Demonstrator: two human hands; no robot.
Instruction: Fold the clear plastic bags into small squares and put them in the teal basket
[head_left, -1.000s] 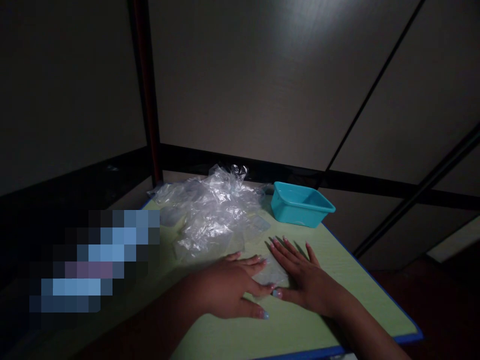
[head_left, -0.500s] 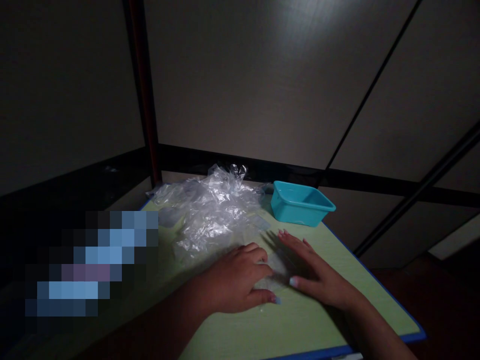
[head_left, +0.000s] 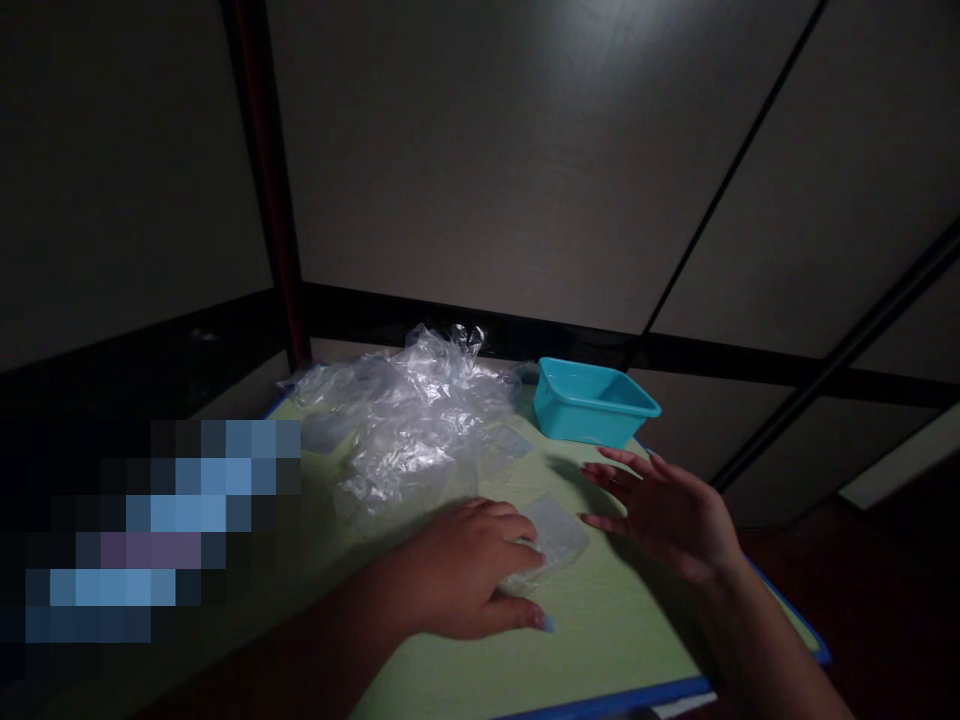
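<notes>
My left hand (head_left: 480,570) lies palm down with fingers apart on a small clear plastic bag (head_left: 559,535), which is flat on the table and partly covered by the fingers. To the right, my right hand (head_left: 667,510) is raised above the table, palm turned inward and fingers spread, holding nothing. Behind my left hand spreads a crumpled heap of clear plastic bags (head_left: 427,400). Beyond my right hand stands a turquoise plastic basket (head_left: 589,415), its inner floor hidden from this angle.
The light green table (head_left: 600,640) has a blue edge. Dark panelled walls (head_left: 465,180) rise behind it and at the left. A pale object (head_left: 684,705) shows at the front edge. A pixelated patch hides the lower left.
My right hand has lifted away to the right from the small plastic bag and turned its palm inward, uncovering more of the bag. My left hand stays on it. The view has shifted slightly.
</notes>
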